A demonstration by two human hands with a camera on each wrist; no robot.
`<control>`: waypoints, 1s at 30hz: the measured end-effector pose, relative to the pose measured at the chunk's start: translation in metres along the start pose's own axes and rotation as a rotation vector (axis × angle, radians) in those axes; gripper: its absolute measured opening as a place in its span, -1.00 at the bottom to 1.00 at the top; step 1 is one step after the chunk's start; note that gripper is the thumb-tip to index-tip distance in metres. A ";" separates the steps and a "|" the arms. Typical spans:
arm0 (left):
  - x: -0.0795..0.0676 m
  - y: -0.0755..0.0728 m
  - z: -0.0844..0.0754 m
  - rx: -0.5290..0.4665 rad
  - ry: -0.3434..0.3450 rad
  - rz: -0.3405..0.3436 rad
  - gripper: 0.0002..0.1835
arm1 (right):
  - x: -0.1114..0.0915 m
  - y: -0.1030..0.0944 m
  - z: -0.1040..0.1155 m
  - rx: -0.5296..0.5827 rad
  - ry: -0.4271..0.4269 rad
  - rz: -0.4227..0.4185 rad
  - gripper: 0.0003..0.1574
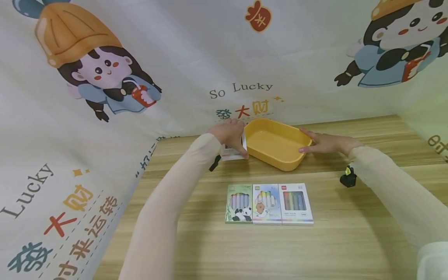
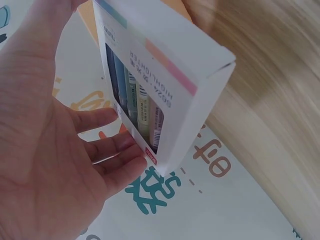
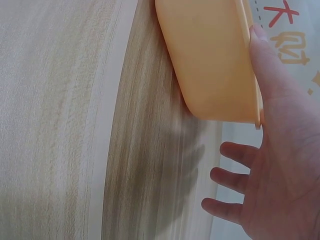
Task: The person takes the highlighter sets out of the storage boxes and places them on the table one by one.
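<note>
My left hand [image 1: 229, 134] holds a white box of highlighters [image 2: 172, 85] upright at the left end of a yellow plastic bin [image 1: 273, 146]. In the left wrist view, several fingertips touch the box's edge, and a window shows pastel pens inside. At the bin's right corner, my right hand [image 1: 325, 143] has its thumb on one side and a finger on the other. The right wrist view has the thumb against the bin's rim, with three fingers extended beyond it; the index finger is hidden there.
Three pen boxes lie side by side in front of the bin: a green panda box [image 1: 239, 204], a light blue box [image 1: 267, 206] and a white box [image 1: 296, 206]. A printed cloth [image 1: 189, 58] hangs behind the wood-grain table [image 1: 266, 249].
</note>
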State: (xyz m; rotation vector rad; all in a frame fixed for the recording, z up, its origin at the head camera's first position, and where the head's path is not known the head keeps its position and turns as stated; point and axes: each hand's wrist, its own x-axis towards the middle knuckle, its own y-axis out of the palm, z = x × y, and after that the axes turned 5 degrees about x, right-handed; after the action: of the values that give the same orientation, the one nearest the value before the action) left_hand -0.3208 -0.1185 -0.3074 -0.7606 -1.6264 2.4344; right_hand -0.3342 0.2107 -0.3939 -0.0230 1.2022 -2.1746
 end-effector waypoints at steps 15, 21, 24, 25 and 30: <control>-0.012 0.010 0.002 -0.028 -0.007 0.075 0.40 | 0.000 0.000 -0.002 0.008 0.006 -0.002 0.28; -0.015 0.013 0.001 -0.006 -0.006 0.072 0.43 | 0.000 -0.001 -0.002 0.005 0.020 -0.003 0.29; -0.017 0.015 0.002 0.000 -0.006 0.084 0.45 | 0.000 -0.001 -0.002 0.002 0.014 -0.002 0.29; -0.018 0.016 0.003 -0.006 -0.001 0.086 0.45 | 0.000 -0.001 -0.001 0.003 0.012 -0.003 0.29; -0.025 0.020 0.005 -0.038 0.030 0.080 0.43 | 0.000 0.000 -0.002 -0.010 0.001 -0.007 0.29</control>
State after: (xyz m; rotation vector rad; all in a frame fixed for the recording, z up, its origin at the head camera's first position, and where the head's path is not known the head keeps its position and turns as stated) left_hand -0.2981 -0.1398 -0.3149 -0.8804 -1.6666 2.4394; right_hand -0.3348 0.2126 -0.3949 -0.0306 1.2147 -2.1748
